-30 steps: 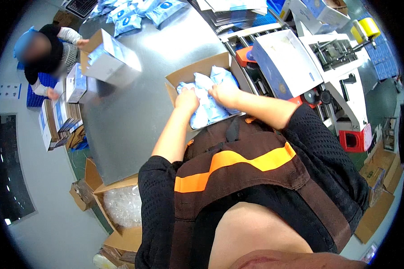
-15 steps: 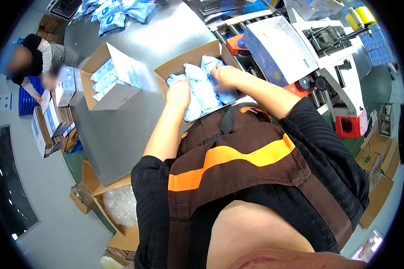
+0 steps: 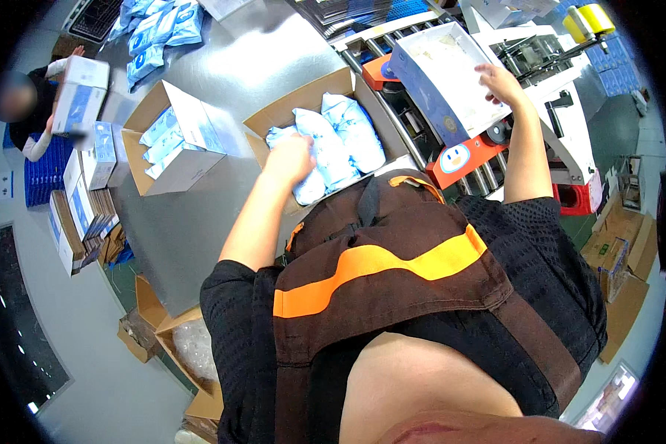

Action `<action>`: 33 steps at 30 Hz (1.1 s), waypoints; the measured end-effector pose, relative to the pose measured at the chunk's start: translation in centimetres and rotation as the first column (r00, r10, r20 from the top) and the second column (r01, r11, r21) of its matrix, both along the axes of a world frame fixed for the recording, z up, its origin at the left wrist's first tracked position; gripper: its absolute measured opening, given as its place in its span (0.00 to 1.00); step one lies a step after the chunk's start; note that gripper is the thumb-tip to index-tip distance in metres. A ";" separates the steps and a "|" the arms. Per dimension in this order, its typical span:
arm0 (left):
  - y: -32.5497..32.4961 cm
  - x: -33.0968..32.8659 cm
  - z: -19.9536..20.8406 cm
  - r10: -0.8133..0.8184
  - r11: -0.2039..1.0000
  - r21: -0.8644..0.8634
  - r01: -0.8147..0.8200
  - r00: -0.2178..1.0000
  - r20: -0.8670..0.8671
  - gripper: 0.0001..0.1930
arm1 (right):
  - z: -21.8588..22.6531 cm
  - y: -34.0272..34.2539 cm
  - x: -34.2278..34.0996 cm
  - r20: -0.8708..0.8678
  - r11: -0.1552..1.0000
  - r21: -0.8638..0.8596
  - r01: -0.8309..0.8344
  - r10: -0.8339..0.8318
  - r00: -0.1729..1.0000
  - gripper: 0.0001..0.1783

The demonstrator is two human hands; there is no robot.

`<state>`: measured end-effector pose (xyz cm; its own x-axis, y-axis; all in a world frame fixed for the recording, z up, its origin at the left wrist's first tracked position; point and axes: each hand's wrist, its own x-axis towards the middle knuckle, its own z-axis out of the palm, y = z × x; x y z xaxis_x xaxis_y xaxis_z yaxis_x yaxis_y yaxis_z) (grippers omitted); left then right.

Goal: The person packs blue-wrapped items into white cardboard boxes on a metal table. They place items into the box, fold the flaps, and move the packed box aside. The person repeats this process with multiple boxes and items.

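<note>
In front of me an open cardboard box point(image 3: 263, 117) holds light-blue plastic pouches point(image 3: 354, 133) standing side by side. My left hand point(image 3: 290, 158) is closed on the leftmost pouch point(image 3: 308, 186), its fingers curled at the pouch's upper part; the fingertips are partly hidden. Away to the right, my right hand point(image 3: 502, 84) is open and holds nothing. Its fingers are apart beside the near right edge of a white-and-blue carton point(image 3: 445, 111), which sits tilted on the roller conveyor; I cannot tell whether they touch it.
Left of my box stands another open box point(image 3: 189, 159) with blue pouches inside. More pouches point(image 3: 155, 33) are heaped on the far metal table point(image 3: 259, 52). A taping machine point(image 3: 547, 66) flanks the conveyor. At the far left a co-worker point(image 3: 41, 103) handles a white carton point(image 3: 81, 92) near stacked flat boxes.
My right hand has left the pouches and moved right to the carton on the conveyor. My left hand stays at the leftmost pouch. The co-worker has lifted a carton.
</note>
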<state>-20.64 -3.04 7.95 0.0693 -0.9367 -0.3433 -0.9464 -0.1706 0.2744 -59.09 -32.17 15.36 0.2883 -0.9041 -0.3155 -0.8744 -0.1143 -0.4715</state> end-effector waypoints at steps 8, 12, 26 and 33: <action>-0.3 2.0 -0.5 0.208 0.978 -0.009 -0.208 0.978 -0.025 0.32 | 2.2 1.4 0.0 -0.328 0.847 -0.521 -0.109 -0.081 0.941 0.27; 4.6 -0.3 3.0 0.383 0.800 -0.516 -0.307 0.923 0.044 0.42 | 2.5 7.2 6.1 0.024 0.923 -0.349 -0.162 0.181 0.983 0.17; 0.8 -3.3 1.5 0.297 0.952 0.122 -0.282 0.947 -0.124 0.29 | -15.2 10.7 27.0 0.000 0.255 0.336 -0.907 0.963 0.270 0.24; 1.2 -2.1 -8.8 0.143 0.559 -0.823 -0.100 0.989 -0.024 0.18 | -7.5 12.8 28.5 -0.097 0.427 -0.675 -0.601 0.757 0.646 0.18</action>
